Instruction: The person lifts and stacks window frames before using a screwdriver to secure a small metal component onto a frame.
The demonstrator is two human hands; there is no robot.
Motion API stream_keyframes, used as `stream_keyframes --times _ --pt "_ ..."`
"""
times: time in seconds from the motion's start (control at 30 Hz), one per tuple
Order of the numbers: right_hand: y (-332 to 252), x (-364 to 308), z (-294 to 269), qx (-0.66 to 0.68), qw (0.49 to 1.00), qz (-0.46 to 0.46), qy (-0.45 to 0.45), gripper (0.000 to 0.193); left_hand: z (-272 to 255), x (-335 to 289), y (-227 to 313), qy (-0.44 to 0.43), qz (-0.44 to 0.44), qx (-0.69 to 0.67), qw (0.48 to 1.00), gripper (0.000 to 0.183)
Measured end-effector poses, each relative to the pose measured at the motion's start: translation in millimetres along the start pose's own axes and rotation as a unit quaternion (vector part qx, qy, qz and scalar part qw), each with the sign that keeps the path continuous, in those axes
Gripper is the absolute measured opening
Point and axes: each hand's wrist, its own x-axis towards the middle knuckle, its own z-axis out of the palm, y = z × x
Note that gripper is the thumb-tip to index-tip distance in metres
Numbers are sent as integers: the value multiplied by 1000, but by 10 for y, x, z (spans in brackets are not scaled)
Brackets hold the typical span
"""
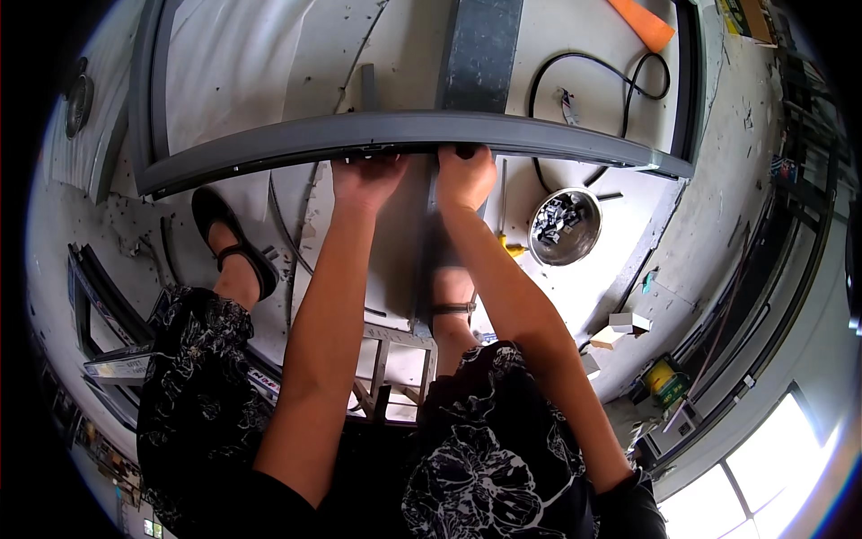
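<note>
Grey frame bar (404, 135), matt painted metal; round bowl (564, 226) at right centre, shiny bare metal; floor (718, 207), rough, stained concrete; black cable (593, 67), smooth rubber.

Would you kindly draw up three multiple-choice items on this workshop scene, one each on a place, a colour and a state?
1. Where does the metal bowl stand?
A. on the floor to the right of the right hand
B. on the grey frame bar
C. on the person's lap

2. What colour is the cable looped beyond the frame?
A. red
B. black
C. white

3. How are the left hand and right hand placed?
A. hanging free
B. both holding the bowl
C. both at the near edge of the grey frame bar

Key: 1 A, the bowl sits on the pale floor; 2 B, the loop is black; 3 C, the fingers of both reach under the bar.
</note>
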Motion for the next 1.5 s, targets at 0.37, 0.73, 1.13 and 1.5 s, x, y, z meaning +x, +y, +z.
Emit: stream_keyframes --times 0.37,0.73,1.13,1.5 --pt "-89 34 -31 -8 995 79 -53 28 -46 24 32 -22 -17 11 1000 41" --pt "-120 -150 -220 94 979 86 -158 20 -100 61 63 -31 -26 9 999 43" --pt "675 -255 -891 278 917 183 -219 12 -165 69 218 -72 -35 57 995 47" --pt "478 -350 -1228 193 942 73 -264 11 -693 -667 -478 -10 -62 462 884 35"
